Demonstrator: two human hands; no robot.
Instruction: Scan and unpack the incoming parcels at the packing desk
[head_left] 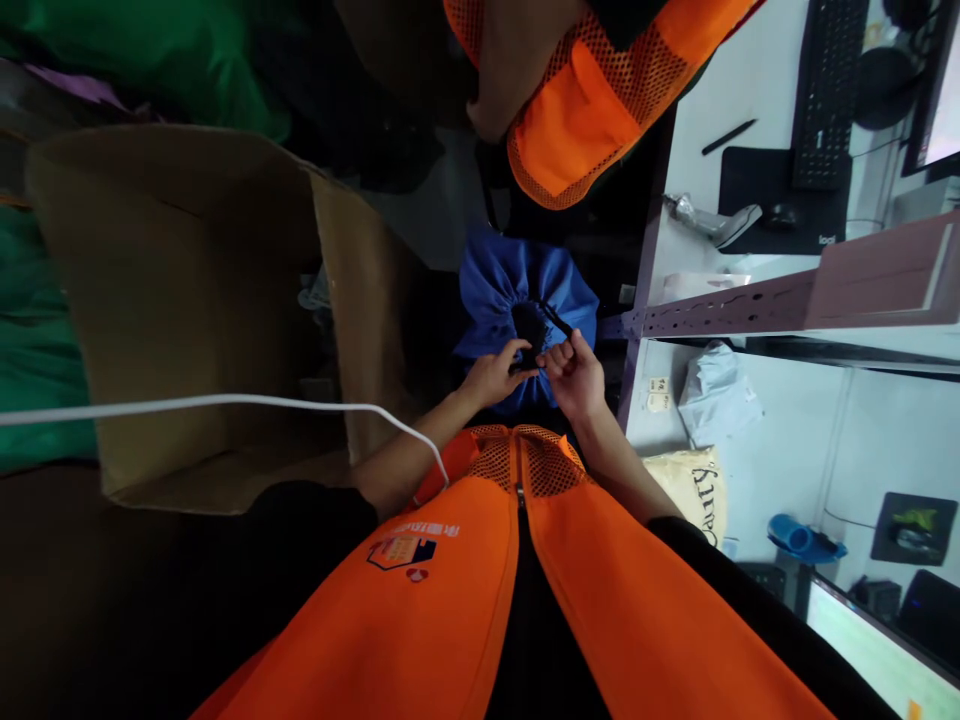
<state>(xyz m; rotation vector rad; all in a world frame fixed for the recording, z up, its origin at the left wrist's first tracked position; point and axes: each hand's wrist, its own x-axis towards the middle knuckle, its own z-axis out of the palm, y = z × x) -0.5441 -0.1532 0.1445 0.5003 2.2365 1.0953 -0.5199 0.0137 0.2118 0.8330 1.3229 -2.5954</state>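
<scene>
A blue drawstring bag (487, 275) stands in front of me, its cloth gathered in pleats around a dark, round opening. A black drawstring (553, 318) lies over the right side of that opening. My left hand (495, 376) is at the near left edge of the mouth, thumb and fingers closed on a dark piece that looks like the same drawstring. Opposite it, my right hand (577, 380) is curled into a fist around the drawstring. The two hands nearly meet above the near rim. What lies inside the bag is too dark to make out.
On the left stands an open cardboard box (150, 290), crossed by a white cable (300, 402). Another person's orange vest (577, 130) and arm are close ahead. Desks on the right hold a keyboard (829, 90), a grey plastic parcel (716, 395) and a metal upright (735, 305).
</scene>
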